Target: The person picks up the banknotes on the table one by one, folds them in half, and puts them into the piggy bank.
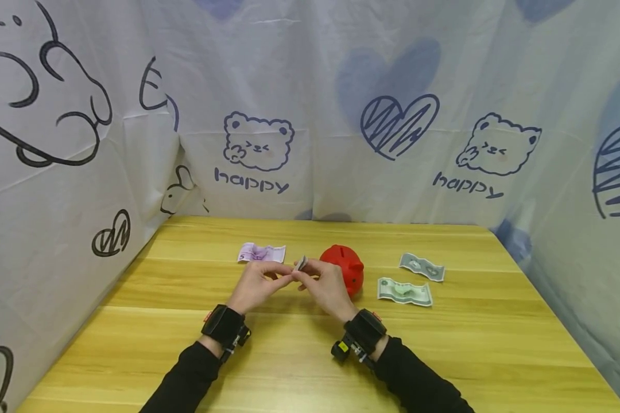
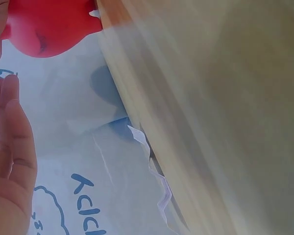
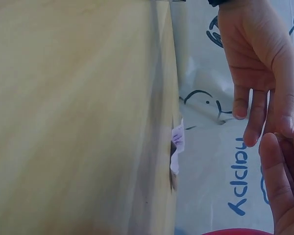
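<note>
Fingertips of my left hand and right hand meet in the head view, pinching a small folded banknote raised over the table. Most of the note is hidden behind the fingers, and it barely shows in the wrist views. Right behind my right hand stands a red piggy bank with a slot on top. The left wrist view shows the piggy bank above the left hand. In the right wrist view the left hand's thumb comes down to the right hand's fingertips.
A crumpled purple banknote lies behind my left hand. Right of the piggy bank are a green banknote and, farther back, a grey one. The wooden table is enclosed by a printed white curtain.
</note>
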`<state>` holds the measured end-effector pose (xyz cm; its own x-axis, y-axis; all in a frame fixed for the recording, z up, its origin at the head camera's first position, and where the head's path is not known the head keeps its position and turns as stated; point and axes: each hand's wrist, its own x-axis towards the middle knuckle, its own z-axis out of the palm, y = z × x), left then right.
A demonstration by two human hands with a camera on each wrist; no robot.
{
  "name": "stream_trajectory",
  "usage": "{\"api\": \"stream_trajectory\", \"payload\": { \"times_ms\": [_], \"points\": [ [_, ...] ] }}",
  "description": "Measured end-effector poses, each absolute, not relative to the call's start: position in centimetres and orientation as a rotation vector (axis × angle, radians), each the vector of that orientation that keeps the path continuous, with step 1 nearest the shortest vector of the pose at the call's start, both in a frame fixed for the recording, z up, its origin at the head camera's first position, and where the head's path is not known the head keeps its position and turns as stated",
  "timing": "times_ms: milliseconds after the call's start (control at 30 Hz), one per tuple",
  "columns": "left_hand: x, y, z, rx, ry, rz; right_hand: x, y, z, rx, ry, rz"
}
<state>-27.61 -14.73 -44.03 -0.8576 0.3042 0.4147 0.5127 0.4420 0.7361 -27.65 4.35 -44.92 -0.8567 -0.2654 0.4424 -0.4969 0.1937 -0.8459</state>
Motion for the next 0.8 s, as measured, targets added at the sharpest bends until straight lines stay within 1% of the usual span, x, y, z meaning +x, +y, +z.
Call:
{"api": "stream_trajectory", "payload": {
  "times_ms": [400,800],
  "points": [
    [-27.7,-14.3,-43.9,-0.713,-2.463,-1.356,-27.5,4.8,-44.7,0.736,-2.266,1.681],
    [-28.7,-13.5,-44.4,-0.637,-2.486,-1.351,-27.6,5.4,-44.4,0.731,-2.271,1.632]
  ]
}}
